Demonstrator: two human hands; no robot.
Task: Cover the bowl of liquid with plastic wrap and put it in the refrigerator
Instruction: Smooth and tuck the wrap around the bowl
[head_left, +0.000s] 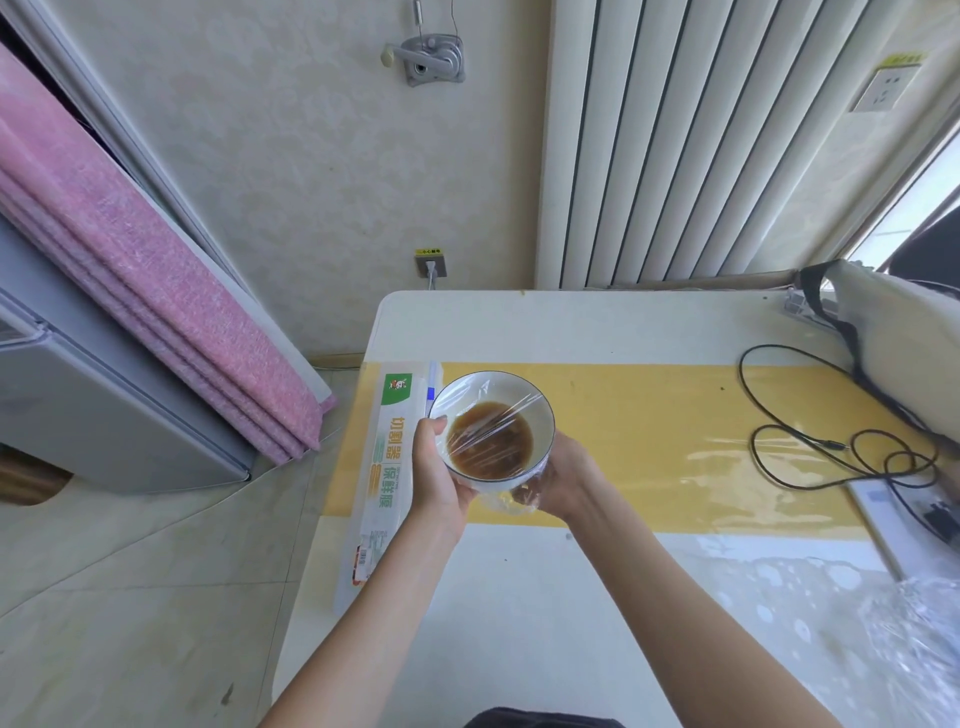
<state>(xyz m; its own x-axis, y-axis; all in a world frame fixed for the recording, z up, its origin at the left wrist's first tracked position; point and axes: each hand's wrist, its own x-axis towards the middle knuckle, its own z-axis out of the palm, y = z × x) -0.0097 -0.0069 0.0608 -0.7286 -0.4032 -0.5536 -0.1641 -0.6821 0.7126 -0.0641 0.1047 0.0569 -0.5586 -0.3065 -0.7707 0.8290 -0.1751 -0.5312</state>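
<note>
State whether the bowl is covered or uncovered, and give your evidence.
Covered. Wrinkled, shiny plastic wrap stretches across the rim of the bowl, above the brown liquid.

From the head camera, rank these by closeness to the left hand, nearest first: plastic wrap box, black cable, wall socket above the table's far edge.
Measured from the left hand, which grips the bowl:
1. Plastic wrap box, right beside the hand at the table's left edge.
2. Wall socket, beyond the table's far edge.
3. Black cable, coiled on the table's right side.

Bare arms, as I see them

My left hand (439, 480) and right hand (558, 480) wear nothing; forearms sleeveless; dark clothing at the frame's bottom centre
</note>
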